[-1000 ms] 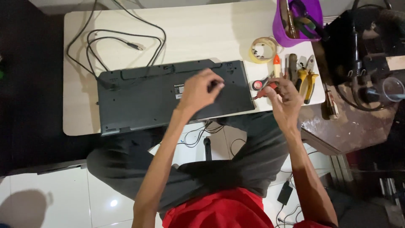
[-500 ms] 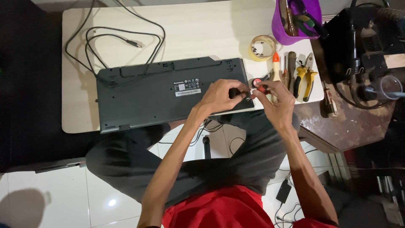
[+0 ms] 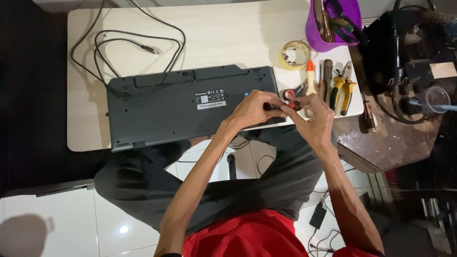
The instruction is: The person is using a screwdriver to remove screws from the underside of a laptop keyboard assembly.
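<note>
A dark grey keyboard (image 3: 166, 109) lies face down on a pale table (image 3: 228, 33), its cable (image 3: 138, 43) looped behind it. My left hand (image 3: 252, 112) and my right hand (image 3: 316, 116) meet over the keyboard's right end. Both pinch a small red-and-black tool (image 3: 291, 104), apparently a screwdriver, held just above the near right corner. My fingers hide most of the tool and its tip.
Right of the keyboard lie a tape roll (image 3: 295, 54), an orange-tipped tool (image 3: 310, 78), a brown-handled screwdriver (image 3: 327, 71) and yellow-handled pliers (image 3: 343, 88). A purple cup (image 3: 333, 28) holds more tools. Dark equipment (image 3: 404, 62) and a clear cup (image 3: 438, 97) stand further right.
My left hand moved right from the keyboard's middle to its right end. My right hand lifted the red tool from beside the keyboard, and both hands came together on it.
</note>
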